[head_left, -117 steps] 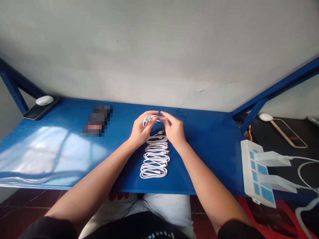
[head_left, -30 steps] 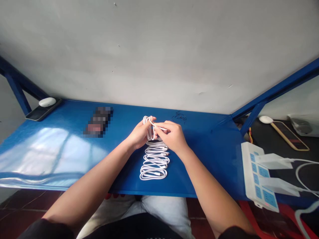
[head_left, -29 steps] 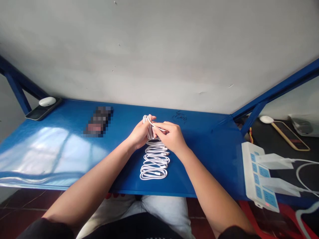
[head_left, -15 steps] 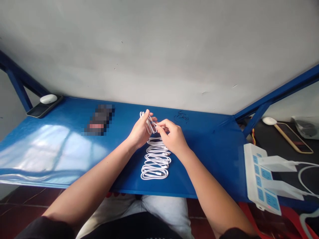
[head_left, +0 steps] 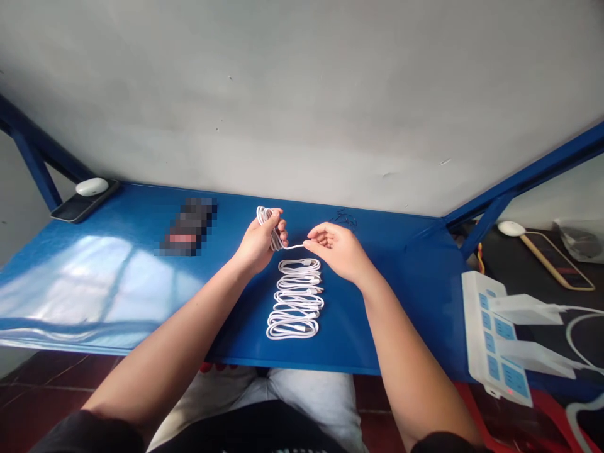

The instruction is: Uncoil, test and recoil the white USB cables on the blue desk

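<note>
My left hand [head_left: 258, 242] is closed around a coiled white cable [head_left: 265, 215], held above the blue table. From the coil a short length runs to the right, and my right hand [head_left: 337, 248] pinches its end between thumb and fingers. Whether a plug sits inside that pinch is hidden. Just below my hands, several coiled white cables [head_left: 292, 328] lie in a column on the table, each looped flat with its plug end toward the right.
Dark thin twist ties [head_left: 344, 219] lie behind my right hand on the blue table [head_left: 401, 302]. A blurred-out dark object [head_left: 189, 226] lies left, beyond it a black tray [head_left: 78, 209] with a white rounded case [head_left: 92, 187]. At right stands a white power strip [head_left: 476, 314] with chargers [head_left: 528, 311].
My right hand has moved right, away from the coil, drawing a length of cable out straight. My left hand has shifted slightly left with the coil. The cables on the table have stayed put.
</note>
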